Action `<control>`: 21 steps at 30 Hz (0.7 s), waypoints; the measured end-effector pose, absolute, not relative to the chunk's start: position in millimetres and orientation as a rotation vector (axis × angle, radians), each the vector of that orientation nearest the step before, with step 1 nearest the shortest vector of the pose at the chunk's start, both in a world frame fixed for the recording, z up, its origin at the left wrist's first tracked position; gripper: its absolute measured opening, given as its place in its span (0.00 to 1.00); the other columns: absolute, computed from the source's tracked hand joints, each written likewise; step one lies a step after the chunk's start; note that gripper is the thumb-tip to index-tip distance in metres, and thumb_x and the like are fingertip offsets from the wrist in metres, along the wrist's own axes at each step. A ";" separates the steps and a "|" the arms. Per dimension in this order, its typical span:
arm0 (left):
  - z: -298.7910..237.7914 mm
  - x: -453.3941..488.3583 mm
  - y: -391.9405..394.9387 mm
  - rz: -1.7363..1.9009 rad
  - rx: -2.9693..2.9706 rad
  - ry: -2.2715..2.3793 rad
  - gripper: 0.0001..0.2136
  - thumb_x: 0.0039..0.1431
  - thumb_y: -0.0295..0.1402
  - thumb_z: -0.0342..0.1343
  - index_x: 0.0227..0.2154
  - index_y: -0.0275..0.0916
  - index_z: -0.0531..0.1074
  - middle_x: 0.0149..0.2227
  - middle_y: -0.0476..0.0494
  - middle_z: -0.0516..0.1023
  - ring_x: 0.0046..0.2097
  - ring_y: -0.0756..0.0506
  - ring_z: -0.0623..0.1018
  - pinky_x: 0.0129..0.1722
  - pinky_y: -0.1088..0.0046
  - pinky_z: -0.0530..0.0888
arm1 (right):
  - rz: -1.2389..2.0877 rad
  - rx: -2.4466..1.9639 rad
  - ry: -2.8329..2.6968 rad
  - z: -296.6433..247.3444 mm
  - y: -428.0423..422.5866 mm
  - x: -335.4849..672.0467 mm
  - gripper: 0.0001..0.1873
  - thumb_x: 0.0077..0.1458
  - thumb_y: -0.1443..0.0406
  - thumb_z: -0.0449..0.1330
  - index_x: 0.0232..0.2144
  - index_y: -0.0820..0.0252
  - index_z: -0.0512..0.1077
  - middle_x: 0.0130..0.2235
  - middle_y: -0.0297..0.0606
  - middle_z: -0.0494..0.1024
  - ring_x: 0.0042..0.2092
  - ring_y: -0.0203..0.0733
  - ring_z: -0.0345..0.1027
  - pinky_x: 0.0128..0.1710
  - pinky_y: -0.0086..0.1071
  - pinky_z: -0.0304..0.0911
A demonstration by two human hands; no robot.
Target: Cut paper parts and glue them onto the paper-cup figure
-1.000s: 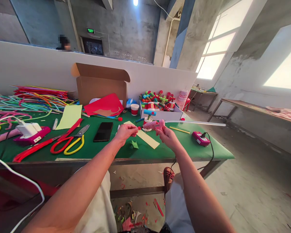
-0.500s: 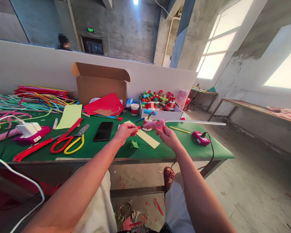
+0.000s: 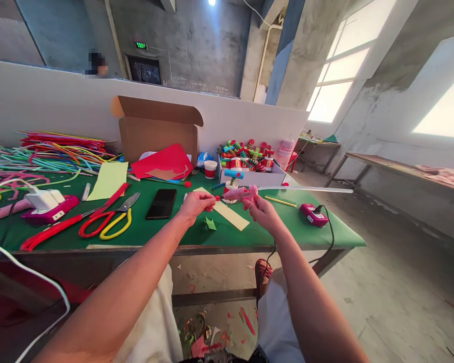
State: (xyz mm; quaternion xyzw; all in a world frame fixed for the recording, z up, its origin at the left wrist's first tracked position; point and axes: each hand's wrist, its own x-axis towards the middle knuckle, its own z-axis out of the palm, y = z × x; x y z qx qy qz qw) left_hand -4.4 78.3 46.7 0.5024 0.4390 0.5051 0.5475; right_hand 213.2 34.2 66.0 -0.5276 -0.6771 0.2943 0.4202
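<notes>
My right hand point(image 3: 260, 209) is closed round a pink hot glue gun point(image 3: 235, 194), and a long clear glue stick point(image 3: 306, 189) sticks out behind it to the right. The gun's nozzle points left at a small red piece point(image 3: 217, 198), which looks like a bottle cap. Pinched between the fingertips of my left hand point(image 3: 195, 206) is that red piece. Below and between the hands lie a pale yellow paper strip point(image 3: 232, 217) and a folded green paper scrap point(image 3: 211, 223). Just behind the gun stands a paper cup figure with a blue roll point(image 3: 233, 174) on top.
Red-handled shears point(image 3: 56, 232), scissors point(image 3: 115, 222) and a phone point(image 3: 161, 204) lie left on the green table point(image 3: 166, 237). Behind are a cardboard box point(image 3: 159, 136), a white box point(image 3: 251, 177) of cup figures and a paper cup point(image 3: 211, 170). A purple power socket point(image 3: 313, 216) sits right.
Hardly anything differs. Both hands keep their places, with the nozzle close to the red cap. A person behind the partition has shifted slightly.
</notes>
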 end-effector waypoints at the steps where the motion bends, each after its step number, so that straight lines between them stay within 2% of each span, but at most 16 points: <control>1: 47.1 -4.6 78.0 1.195 1.187 1.038 0.12 0.33 0.35 0.70 0.21 0.34 0.76 0.19 0.49 0.74 0.21 0.52 0.71 0.25 0.74 0.70 | 0.749 -1.319 -1.687 66.5 33.7 213.0 0.28 0.49 0.39 0.54 0.24 0.57 0.64 0.19 0.29 0.63 0.23 0.34 0.57 0.24 0.30 0.54; 4: 48.5 -5.5 77.3 1.174 1.152 1.016 0.13 0.32 0.34 0.70 0.21 0.34 0.75 0.19 0.49 0.75 0.21 0.52 0.71 0.26 0.74 0.71 | 0.838 -1.288 -1.639 67.2 32.5 213.4 0.29 0.48 0.37 0.54 0.25 0.57 0.65 0.17 0.26 0.60 0.20 0.33 0.53 0.22 0.29 0.53; 8: 50.4 -5.9 76.4 1.164 1.035 0.985 0.12 0.33 0.32 0.71 0.22 0.34 0.75 0.20 0.48 0.75 0.22 0.53 0.72 0.26 0.75 0.73 | 0.947 -1.233 -1.604 65.9 32.6 215.1 0.30 0.47 0.37 0.55 0.26 0.58 0.66 0.17 0.26 0.61 0.20 0.31 0.53 0.20 0.28 0.52; 21: 48.7 -7.3 78.6 1.116 0.964 0.922 0.07 0.41 0.27 0.69 0.24 0.32 0.76 0.22 0.46 0.77 0.22 0.52 0.74 0.26 0.76 0.74 | 0.926 -1.232 -1.596 65.7 32.2 213.9 0.30 0.47 0.37 0.56 0.25 0.59 0.67 0.16 0.25 0.60 0.19 0.31 0.53 0.20 0.27 0.51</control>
